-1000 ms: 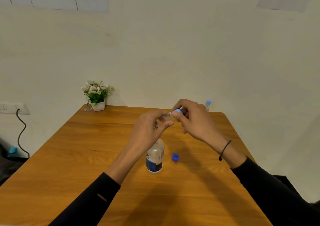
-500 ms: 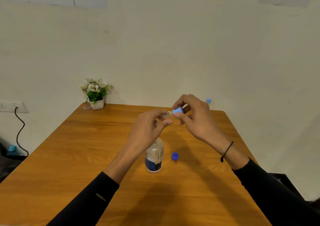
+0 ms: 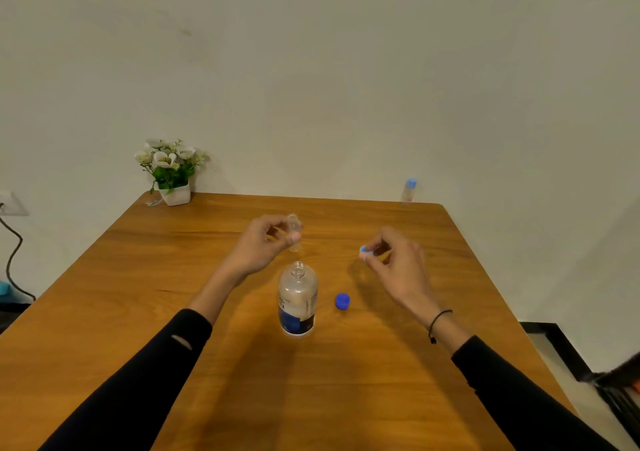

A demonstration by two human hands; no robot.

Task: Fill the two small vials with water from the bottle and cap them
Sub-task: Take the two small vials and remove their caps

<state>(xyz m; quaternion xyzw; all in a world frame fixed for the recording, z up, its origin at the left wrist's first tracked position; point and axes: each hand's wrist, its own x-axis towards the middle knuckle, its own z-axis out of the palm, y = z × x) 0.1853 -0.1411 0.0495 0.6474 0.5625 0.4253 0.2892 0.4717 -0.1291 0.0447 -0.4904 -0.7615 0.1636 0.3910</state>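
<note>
In the head view, the left hand (image 3: 263,246) gripped an uncapped vial (image 3: 293,230) in its fingers; the right hand (image 3: 394,260) pinched its small blue cap (image 3: 363,250). The open bottle (image 3: 298,300) stood on the desk (image 3: 138,294) just below the left fingers, the second vial (image 3: 409,190) well beyond the right. The step looked like uncapping; pouring likely needs the cap put down first.

Lighting: I am seeing dim, warm overhead light casting soft shadows on the table (image 3: 433,242); edges bowing, detail softening.
</note>
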